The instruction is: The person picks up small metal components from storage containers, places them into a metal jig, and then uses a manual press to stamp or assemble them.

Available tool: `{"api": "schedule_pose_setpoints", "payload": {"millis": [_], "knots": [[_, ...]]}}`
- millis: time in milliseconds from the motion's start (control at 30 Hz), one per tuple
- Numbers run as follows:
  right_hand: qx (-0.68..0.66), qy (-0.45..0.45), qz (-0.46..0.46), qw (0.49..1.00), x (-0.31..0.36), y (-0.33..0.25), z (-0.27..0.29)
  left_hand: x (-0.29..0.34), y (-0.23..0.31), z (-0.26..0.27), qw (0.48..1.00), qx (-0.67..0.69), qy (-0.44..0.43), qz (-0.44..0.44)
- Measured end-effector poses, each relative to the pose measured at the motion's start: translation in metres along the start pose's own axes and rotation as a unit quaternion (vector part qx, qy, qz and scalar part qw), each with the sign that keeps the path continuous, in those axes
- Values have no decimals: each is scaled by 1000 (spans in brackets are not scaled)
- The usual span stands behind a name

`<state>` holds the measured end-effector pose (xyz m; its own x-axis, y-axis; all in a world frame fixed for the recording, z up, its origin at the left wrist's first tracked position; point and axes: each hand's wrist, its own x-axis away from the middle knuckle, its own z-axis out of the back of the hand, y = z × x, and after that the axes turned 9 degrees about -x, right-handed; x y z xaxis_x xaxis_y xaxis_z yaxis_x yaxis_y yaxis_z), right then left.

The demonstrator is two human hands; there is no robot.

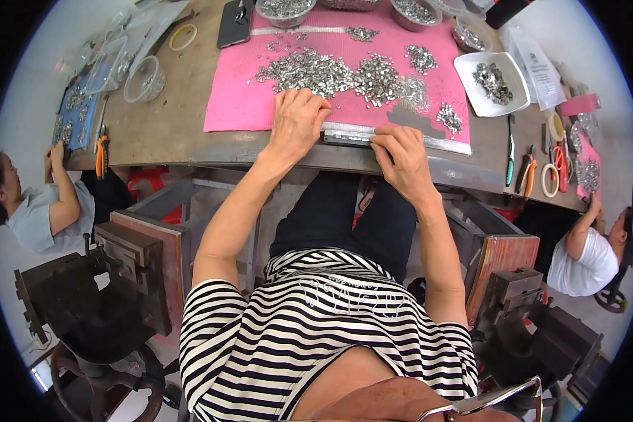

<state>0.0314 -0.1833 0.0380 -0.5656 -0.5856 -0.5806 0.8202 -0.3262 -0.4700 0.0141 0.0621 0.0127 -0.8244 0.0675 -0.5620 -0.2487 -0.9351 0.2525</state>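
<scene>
A heap of small shiny metal pieces (309, 70) lies on a pink ribbed mat (232, 105). At the near edge of that heap is my left hand (299, 121), its fingers bent and closed; whatever they pinch is too small or hidden to make out. A short dark bar (346, 138) with a row of small silvery parts along it lies at the table's front edge, on the mat's whitish border. My right hand (403, 153) is closed on the bar's right end, thumb and fingers against it.
A white square dish (492, 107) and round tubs, including one tub (286, 10), hold more metal pieces. A phone (235, 23) lies at the back left. Orange-handled pliers (103, 153) and tape rolls flank the mat. Two people work at either side.
</scene>
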Motion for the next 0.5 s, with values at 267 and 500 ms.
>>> {"api": "schedule_pose_setpoints", "payload": {"millis": [267, 500], "knots": [[-170, 202, -212, 941, 25, 26, 2, 1, 57, 4, 971, 229, -52, 33], [-213, 236, -251, 914, 35, 34, -9, 5, 75, -16, 981, 192, -1, -26]]}}
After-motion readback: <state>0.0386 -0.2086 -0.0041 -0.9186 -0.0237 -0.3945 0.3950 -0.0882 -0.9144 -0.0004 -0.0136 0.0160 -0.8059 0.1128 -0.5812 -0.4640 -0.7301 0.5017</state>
